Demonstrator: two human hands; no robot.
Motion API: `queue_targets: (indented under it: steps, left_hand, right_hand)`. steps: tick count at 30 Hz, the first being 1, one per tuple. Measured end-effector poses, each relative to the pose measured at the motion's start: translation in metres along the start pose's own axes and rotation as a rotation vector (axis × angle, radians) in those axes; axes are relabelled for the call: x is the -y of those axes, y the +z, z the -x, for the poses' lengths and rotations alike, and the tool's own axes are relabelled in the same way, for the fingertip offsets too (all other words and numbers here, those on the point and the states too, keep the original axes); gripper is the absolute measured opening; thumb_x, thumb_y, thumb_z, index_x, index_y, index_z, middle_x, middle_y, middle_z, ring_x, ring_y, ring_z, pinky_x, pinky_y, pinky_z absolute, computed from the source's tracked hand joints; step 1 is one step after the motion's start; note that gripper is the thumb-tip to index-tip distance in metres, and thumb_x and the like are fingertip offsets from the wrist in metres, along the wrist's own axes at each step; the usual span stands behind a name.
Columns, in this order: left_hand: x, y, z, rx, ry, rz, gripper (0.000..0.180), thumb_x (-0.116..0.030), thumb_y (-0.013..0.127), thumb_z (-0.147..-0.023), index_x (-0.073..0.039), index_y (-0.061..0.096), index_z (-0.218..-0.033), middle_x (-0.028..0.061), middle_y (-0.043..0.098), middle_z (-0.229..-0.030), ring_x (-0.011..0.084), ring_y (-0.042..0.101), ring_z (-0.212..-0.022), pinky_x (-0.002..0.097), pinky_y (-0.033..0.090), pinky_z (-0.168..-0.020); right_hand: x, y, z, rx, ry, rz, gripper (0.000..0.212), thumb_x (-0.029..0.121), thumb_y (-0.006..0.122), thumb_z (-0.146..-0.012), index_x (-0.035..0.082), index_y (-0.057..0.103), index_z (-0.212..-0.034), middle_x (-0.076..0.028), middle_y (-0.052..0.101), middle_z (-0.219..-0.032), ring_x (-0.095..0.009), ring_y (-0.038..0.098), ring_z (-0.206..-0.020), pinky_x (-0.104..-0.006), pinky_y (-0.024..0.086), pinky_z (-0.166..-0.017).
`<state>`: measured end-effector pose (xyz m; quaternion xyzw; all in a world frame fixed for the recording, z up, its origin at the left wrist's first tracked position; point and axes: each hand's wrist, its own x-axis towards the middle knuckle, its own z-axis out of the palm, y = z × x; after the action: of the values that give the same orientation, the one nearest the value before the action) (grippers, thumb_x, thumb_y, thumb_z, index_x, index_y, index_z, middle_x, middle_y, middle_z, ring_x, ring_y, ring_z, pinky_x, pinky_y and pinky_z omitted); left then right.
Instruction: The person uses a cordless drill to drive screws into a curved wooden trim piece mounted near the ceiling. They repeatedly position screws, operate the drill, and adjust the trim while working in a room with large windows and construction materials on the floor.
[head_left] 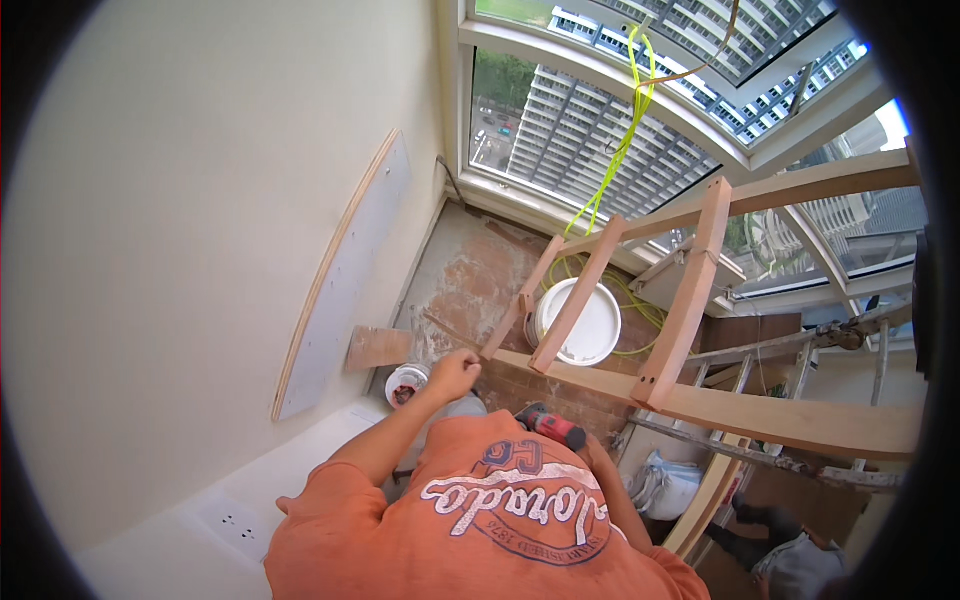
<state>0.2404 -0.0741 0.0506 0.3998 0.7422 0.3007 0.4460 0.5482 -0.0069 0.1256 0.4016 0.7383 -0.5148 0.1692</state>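
My left hand point(456, 376) is closed, its fingers bunched beside the near left corner of a ladder-like wooden frame point(672, 300). Whatever sits between those fingers is too small or hidden to make out. In front of my orange shirt is a red and black cordless drill point(556, 429), its black front end pointing to the far left. My right hand point(592, 452) is at the drill's back end, its fingers mostly hidden behind the tool. Close to my left wrist stands a small white bucket point(407, 378) with reddish contents.
A lidded white bucket point(588, 325) stands under the frame's rungs, near yellow-green cord point(622, 150) hanging by the windows. A paint-spotted ladder point(800, 370) lies to the right. A long board point(345, 270) leans on the left wall. What looks like a person point(800, 565) is at lower right.
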Motion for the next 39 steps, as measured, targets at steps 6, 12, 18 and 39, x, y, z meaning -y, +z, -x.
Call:
queue_targets:
  steps: [6, 12, 18, 39]
  left_hand:
    - [0.002, -0.008, 0.01, 0.097, 0.108, 0.032, 0.021, -0.02, 0.062, -0.085, -0.001, 0.067, -0.093, 0.0146, 0.069, -0.084, 0.0261, 0.066, -0.076, 0.0361, 0.051, -0.071]
    - [-0.012, -0.02, 0.019, -0.137, 0.032, 0.444, 0.018, -0.014, 0.06, -0.089, 0.002, 0.065, -0.095, 0.0064, 0.066, -0.075, 0.0108, 0.061, -0.066, 0.0276, 0.049, -0.06]
    - [0.0, -0.086, 0.016, -0.544, -0.143, 0.66, 0.019, -0.017, 0.059, -0.092, 0.002, 0.065, -0.092, 0.0059, 0.065, -0.073, 0.0103, 0.059, -0.061, 0.0239, 0.048, -0.055]
    - [-0.012, -0.182, -0.095, -0.725, -0.173, -0.898, 0.065, -0.017, 0.059, -0.086, 0.002, 0.032, -0.143, 0.0198, 0.033, -0.149, 0.0334, 0.029, -0.139, 0.0488, 0.024, -0.113]
  right_hand:
    - [0.032, 0.008, -0.048, 0.016, -0.021, -0.027, 0.031, 0.015, 0.069, -0.068, -0.001, 0.064, -0.094, -0.022, 0.066, -0.082, -0.033, 0.065, -0.076, -0.041, 0.049, -0.068]
    - [0.082, 0.008, -0.096, -0.053, -0.197, -0.002, 0.028, 0.016, 0.068, -0.069, 0.001, 0.063, -0.092, -0.022, 0.066, -0.089, -0.037, 0.063, -0.083, -0.0413, 0.05, -0.073]
    - [0.095, -0.023, -0.099, -0.268, -0.343, -0.395, 0.025, 0.005, 0.065, -0.068, 0.0, 0.058, -0.091, -0.011, 0.06, -0.074, -0.02, 0.061, -0.072, -0.0345, 0.048, -0.064]
    - [0.123, -0.081, -0.056, -0.436, -0.348, -1.005, 0.029, 0.003, 0.064, -0.071, 0.0, 0.062, -0.1, -0.003, 0.059, -0.071, -0.014, 0.057, -0.06, -0.0276, 0.045, -0.056]
